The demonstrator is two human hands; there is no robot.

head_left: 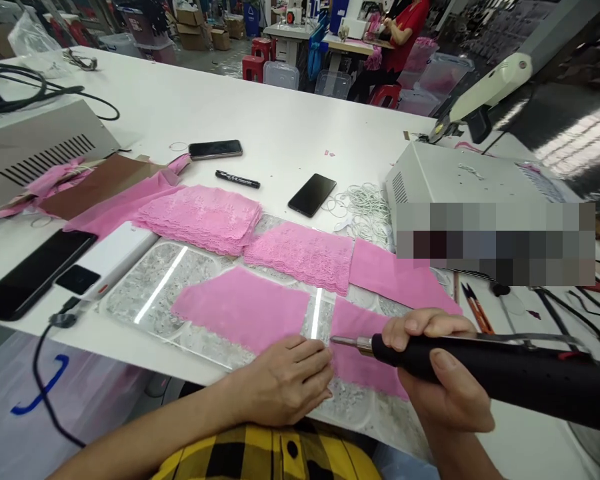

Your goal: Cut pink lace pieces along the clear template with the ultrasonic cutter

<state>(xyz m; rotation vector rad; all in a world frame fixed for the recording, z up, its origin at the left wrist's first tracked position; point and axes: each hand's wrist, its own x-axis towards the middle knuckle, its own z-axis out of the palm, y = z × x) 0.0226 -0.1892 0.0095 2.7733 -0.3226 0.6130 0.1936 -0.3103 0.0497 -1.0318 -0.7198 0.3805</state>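
Note:
My right hand (pixel 443 370) grips a black hot-cutter tool (pixel 500 377) with a thin metal tip pointing left, close over a pink fabric piece (pixel 363 347). My left hand (pixel 285 380) lies flat, fingers together, pressing the near edge of the pink fabric on a clear plate (pixel 145 293), its fingertips just left of the tool tip. A larger pink piece (pixel 245 307) lies to the left of the hands. Two stacks of pink lace (pixel 203 217) (pixel 300 253) sit behind.
A white control box (pixel 460 180) stands at the right, a grey box (pixel 35 150) at the far left. Phones (pixel 312 195) (pixel 215 149) (pixel 33 273), a black marker (pixel 237 179), white elastic cords (pixel 363 203) and orange snips (pixel 477 313) lie around. A person in red sits far back.

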